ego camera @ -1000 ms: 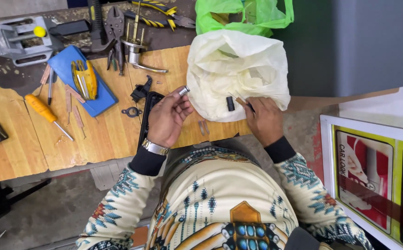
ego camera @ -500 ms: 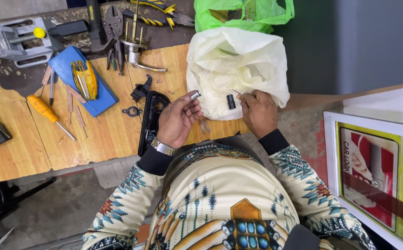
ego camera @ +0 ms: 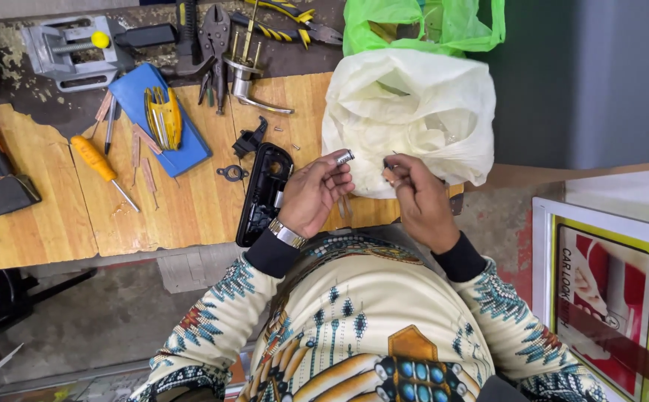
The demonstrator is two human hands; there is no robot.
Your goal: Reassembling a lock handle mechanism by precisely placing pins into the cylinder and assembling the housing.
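Worn wooden workbench [ego camera: 183, 216], grey concrete floor [ego camera: 108, 313], dark wall [ego camera: 585, 82], prob. indoor light

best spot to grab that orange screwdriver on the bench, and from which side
Probably take the orange screwdriver by its thick orange handle, coming from above. It lies flat on the wooden bench with the handle at the upper left and the thin shaft pointing lower right, with bare wood on both sides.

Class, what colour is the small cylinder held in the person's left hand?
Silvery metal: the small cylinder sits at the fingertips of the left hand, seen best in the head view.
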